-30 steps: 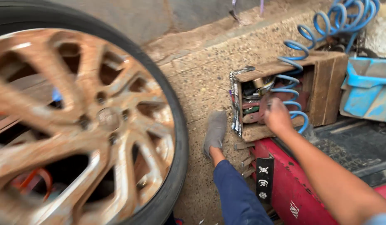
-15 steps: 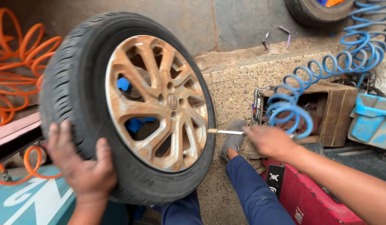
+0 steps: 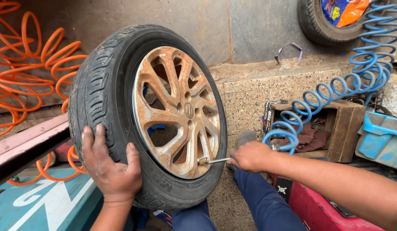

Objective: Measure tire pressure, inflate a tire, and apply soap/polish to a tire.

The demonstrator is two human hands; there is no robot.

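A car wheel with a black tyre and a rusty, dust-brown alloy rim stands upright in front of me. My left hand presses flat on the tyre's tread at the lower left, steadying it. My right hand grips a thin metal tool whose tip sits at the valve on the lower right of the rim. My legs in blue trousers show below the wheel.
A blue coiled air hose runs from upper right to a wooden tool box. Orange coiled hose hangs at left. A red machine sits lower right, a blue tray at right, another tyre leans at the wall.
The view has pulled back from the wheel. My right hand left the wooden box with a thin tool and brought its tip to the rim's valve. My left hand now rests on the tread.
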